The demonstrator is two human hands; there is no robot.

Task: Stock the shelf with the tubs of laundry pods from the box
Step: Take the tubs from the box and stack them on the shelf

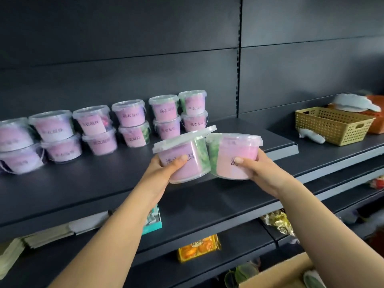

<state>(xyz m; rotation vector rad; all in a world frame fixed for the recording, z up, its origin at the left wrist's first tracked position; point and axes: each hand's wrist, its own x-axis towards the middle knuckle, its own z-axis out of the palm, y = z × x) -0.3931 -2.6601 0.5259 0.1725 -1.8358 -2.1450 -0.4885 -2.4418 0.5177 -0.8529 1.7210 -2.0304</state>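
- Clear plastic, smooth and slick: the left tub [188, 172], round and tapered with a pink paper label, is held in the left grip [166, 170]; the right tub [228, 151] in the right grip [258, 170], both above the shelf [93, 183] front, sides touching.
- One-handed holds on slick walls could slip.
- The left tub's flat lid [182, 138] sits tilted and may pop off.
- A careless push could topple the two-high stacks [168, 117] behind.

Left grip [165, 170]: left tub [188, 170]; right grip [259, 171]: right tub [226, 163].
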